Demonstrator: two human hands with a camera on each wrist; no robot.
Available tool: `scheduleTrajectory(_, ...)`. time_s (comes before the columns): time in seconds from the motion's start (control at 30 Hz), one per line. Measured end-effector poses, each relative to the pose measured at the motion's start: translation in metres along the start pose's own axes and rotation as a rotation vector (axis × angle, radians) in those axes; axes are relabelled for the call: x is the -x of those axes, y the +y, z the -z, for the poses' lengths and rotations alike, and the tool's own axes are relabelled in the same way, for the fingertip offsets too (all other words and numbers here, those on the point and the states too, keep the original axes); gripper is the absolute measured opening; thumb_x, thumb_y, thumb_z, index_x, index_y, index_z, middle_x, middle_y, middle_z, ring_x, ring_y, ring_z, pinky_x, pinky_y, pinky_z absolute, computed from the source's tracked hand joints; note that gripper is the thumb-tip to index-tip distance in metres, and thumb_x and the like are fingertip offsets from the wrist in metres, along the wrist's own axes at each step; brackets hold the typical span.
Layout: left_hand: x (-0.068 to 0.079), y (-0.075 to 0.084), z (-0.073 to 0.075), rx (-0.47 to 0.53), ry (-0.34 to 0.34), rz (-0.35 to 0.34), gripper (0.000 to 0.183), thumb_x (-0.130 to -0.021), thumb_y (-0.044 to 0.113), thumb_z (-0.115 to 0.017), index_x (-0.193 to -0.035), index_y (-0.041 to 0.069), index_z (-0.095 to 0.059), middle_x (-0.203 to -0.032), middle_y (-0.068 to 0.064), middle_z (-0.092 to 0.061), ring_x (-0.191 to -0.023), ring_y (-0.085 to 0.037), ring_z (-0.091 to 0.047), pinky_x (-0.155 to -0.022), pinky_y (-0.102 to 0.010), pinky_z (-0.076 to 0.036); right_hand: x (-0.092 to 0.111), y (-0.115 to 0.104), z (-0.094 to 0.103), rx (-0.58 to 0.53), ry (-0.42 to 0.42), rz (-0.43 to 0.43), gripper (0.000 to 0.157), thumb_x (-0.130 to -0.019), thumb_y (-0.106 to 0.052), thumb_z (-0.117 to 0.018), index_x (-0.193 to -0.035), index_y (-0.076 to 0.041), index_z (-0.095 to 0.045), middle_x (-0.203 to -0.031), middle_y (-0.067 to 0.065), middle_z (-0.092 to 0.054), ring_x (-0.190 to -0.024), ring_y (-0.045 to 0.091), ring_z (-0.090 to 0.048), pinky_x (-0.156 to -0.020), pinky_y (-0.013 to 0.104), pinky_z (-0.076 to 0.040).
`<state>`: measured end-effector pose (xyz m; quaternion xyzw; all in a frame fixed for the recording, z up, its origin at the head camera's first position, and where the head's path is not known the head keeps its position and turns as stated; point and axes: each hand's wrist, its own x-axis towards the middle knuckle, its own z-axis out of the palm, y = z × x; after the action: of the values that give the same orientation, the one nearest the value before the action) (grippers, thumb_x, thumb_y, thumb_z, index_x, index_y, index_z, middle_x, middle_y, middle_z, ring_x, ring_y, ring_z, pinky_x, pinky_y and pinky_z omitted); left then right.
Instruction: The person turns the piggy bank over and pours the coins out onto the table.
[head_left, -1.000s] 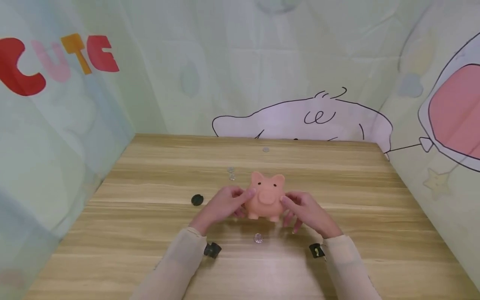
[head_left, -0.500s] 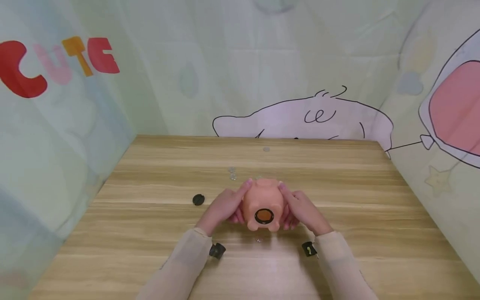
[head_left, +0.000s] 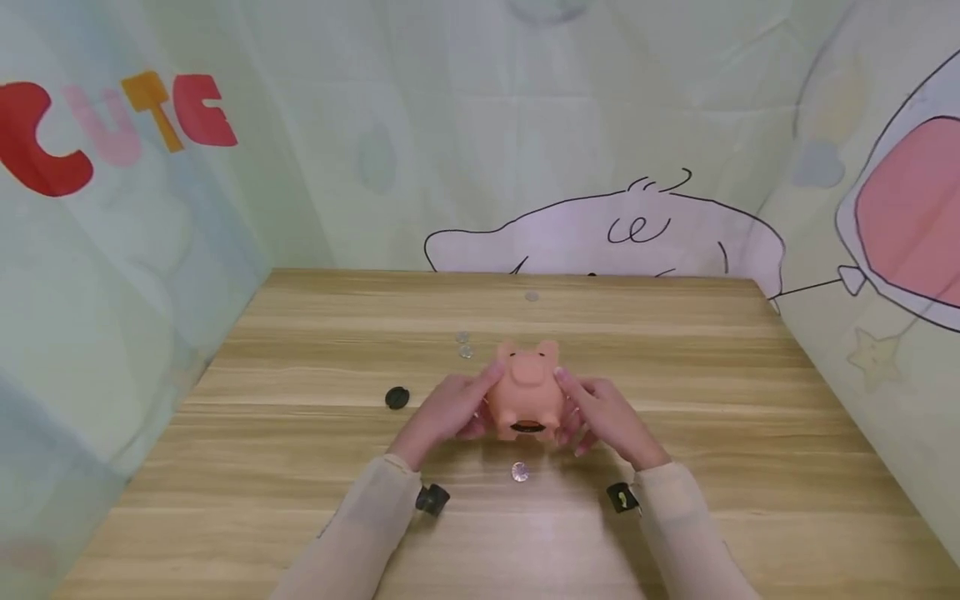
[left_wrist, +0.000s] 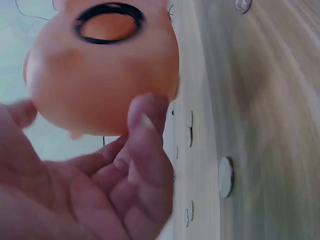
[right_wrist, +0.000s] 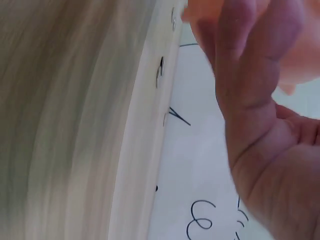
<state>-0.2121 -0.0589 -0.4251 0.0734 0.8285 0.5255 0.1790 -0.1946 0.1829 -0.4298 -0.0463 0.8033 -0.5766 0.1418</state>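
A pink piggy bank (head_left: 527, 390) is held between both hands above the table, its face toward the head camera and its underside tipped partly into view. My left hand (head_left: 447, 408) grips one side, thumb near the snout and fingers curled beneath. On the opposite side my right hand (head_left: 609, 417) grips it the same way. The left wrist view shows a black-rimmed round hole (left_wrist: 110, 24) in its underside. Below the pig lies a shiny coin (head_left: 520, 472). A black round plug (head_left: 397, 397) rests left of the left hand.
Two coins (head_left: 465, 352) lie behind the left hand, and another coin (head_left: 532, 296) is near the back edge of the wooden table (head_left: 300, 333). Printed cloth walls (head_left: 337, 167) enclose the table at the back and sides. Both wrists wear dark camera mounts (head_left: 432, 499).
The piggy bank tipped back, turning its underside hole toward the head camera, then tipped forward again so the face shows and the hole is mostly hidden. Both hands kept their grip.
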Motion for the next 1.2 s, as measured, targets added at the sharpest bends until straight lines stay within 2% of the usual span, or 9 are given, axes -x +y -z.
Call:
scheduleTrajectory(0.13, 0.001, -0.003, 0.004, 0.106, -0.057, -0.049, 0.063, -0.095, 0.057, -0.058, -0.136, 0.009, -0.058, -0.112, -0.01, -0.064, -0.083, -0.029, -0.066, -0.063, -0.036, -0.056, 0.001, 0.005, 0.006, -0.061, -0.041, 0.058, 0.056, -0.099, -0.038, -0.061, -0.139, 0.0, -0.05, -0.114, 0.022, -0.063, -0.08, 0.037, -0.068, -0.057, 0.046, -0.058)
scheduleTrajectory(0.2, 0.002, -0.003, 0.007, 0.139, -0.077, -0.068, 0.064, -0.092, 0.048, -0.067, -0.142, 0.01, -0.052, -0.121, -0.011, -0.06, -0.091, -0.032, -0.066, -0.067, -0.039, -0.057, 0.002, 0.006, 0.009, -0.095, -0.07, 0.089, 0.062, -0.097, -0.027, -0.066, -0.147, -0.001, -0.042, -0.13, 0.026, -0.055, -0.089, 0.037, -0.068, -0.063, 0.048, -0.059)
scheduleTrajectory(0.27, 0.002, -0.004, 0.009, 0.155, -0.088, -0.087, 0.065, -0.089, 0.042, -0.073, -0.142, 0.011, -0.052, -0.124, -0.011, -0.058, -0.095, -0.032, -0.065, -0.068, -0.04, -0.057, 0.002, 0.007, 0.011, -0.118, -0.088, 0.114, 0.067, -0.094, -0.02, -0.07, -0.15, -0.001, -0.037, -0.138, 0.029, -0.048, -0.095, 0.036, -0.068, -0.067, 0.048, -0.059)
scheduleTrajectory(0.4, 0.003, -0.004, 0.011, 0.147, -0.104, -0.1, 0.067, -0.085, 0.036, -0.079, -0.141, 0.01, -0.053, -0.122, -0.01, -0.06, -0.095, -0.027, -0.064, -0.069, -0.04, -0.057, 0.003, 0.008, 0.013, -0.143, -0.12, 0.135, 0.07, -0.091, -0.012, -0.072, -0.15, 0.0, -0.036, -0.141, 0.031, -0.045, -0.103, 0.035, -0.066, -0.069, 0.048, -0.059)
scheduleTrajectory(0.5, 0.003, -0.004, 0.011, 0.135, -0.09, -0.115, 0.072, -0.082, 0.033, -0.083, -0.143, 0.011, -0.051, -0.128, -0.007, -0.059, -0.095, -0.022, -0.064, -0.074, -0.041, -0.057, 0.002, 0.007, 0.014, -0.141, -0.128, 0.163, 0.075, -0.089, -0.006, -0.074, -0.152, 0.001, -0.033, -0.145, 0.03, -0.042, -0.107, 0.036, -0.064, -0.074, 0.047, -0.058)
scheduleTrajectory(0.67, -0.001, 0.0, 0.009, 0.161, -0.023, -0.27, 0.087, -0.075, 0.014, -0.089, -0.149, 0.017, -0.043, -0.149, -0.001, -0.044, -0.104, -0.023, -0.064, -0.087, -0.041, -0.054, -0.002, 0.003, 0.014, -0.143, -0.069, 0.328, 0.092, -0.078, 0.016, -0.074, -0.155, -0.007, -0.028, -0.158, 0.016, -0.029, -0.124, 0.041, -0.052, -0.084, 0.04, -0.056)
scheduleTrajectory(0.77, -0.002, 0.001, 0.007, 0.171, -0.001, -0.329, 0.09, -0.073, 0.007, -0.089, -0.149, 0.017, -0.042, -0.152, -0.001, -0.041, -0.106, -0.024, -0.063, -0.086, -0.039, -0.055, -0.003, 0.002, 0.013, -0.147, -0.052, 0.374, 0.096, -0.076, 0.021, -0.073, -0.156, -0.011, -0.029, -0.16, 0.011, -0.027, -0.127, 0.044, -0.048, -0.084, 0.039, -0.056)
scheduleTrajectory(1.07, -0.003, -0.003, 0.003, 0.167, -0.019, -0.306, 0.089, -0.074, 0.006, -0.088, -0.149, 0.017, -0.042, -0.151, -0.003, -0.041, -0.104, -0.027, -0.061, -0.081, -0.034, -0.057, -0.004, 0.006, 0.011, -0.144, -0.063, 0.341, 0.097, -0.075, 0.021, -0.073, -0.156, -0.01, -0.028, -0.16, 0.013, -0.026, -0.126, 0.045, -0.049, -0.084, 0.038, -0.056)
scheduleTrajectory(1.2, -0.003, -0.001, 0.004, 0.124, 0.027, -0.341, 0.091, -0.074, 0.009, -0.089, -0.15, 0.021, -0.041, -0.151, 0.001, -0.041, -0.105, -0.025, -0.062, -0.08, -0.035, -0.056, -0.006, 0.006, 0.011, -0.126, -0.03, 0.425, 0.097, -0.075, 0.022, -0.072, -0.156, -0.007, -0.027, -0.159, 0.016, -0.028, -0.126, 0.045, -0.049, -0.083, 0.037, -0.056)
